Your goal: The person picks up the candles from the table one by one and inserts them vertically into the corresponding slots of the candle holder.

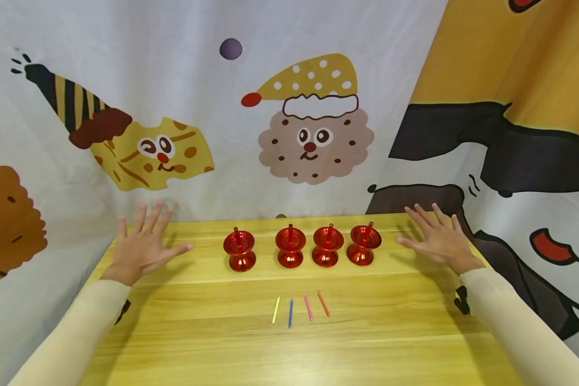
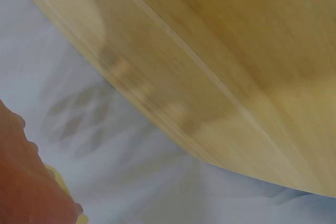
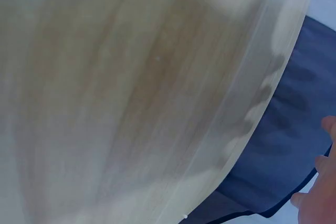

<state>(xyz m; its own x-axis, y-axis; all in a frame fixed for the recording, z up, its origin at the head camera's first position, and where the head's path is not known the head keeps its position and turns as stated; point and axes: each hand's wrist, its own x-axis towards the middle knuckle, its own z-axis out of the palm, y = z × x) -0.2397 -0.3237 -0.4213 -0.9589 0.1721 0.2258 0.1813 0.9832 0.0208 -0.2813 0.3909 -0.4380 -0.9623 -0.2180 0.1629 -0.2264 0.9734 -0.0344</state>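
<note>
My left hand (image 1: 141, 247) hovers over the table's far left corner, fingers spread and nothing held. On the far right side, my right hand (image 1: 439, 240) is likewise spread, its thumb towards the nearest red metal candle holder (image 1: 360, 255). Several such holders stand upright in a row, including the leftmost one (image 1: 243, 261), set a little apart. In front of them lie thin sticks like small candles: yellow (image 1: 276, 310), blue (image 1: 291, 313), pink (image 1: 308, 307) and red (image 1: 324, 304). Each wrist view catches only part of its hand, at the lower corner.
The pale yellow wooden table (image 1: 198, 332) ends at the back against a white cloth (image 1: 173, 32) printed with cartoon food faces. Dark and orange printed cloth (image 1: 526, 161) hangs at the right. Black wrist gear (image 1: 461, 300) shows under the right sleeve.
</note>
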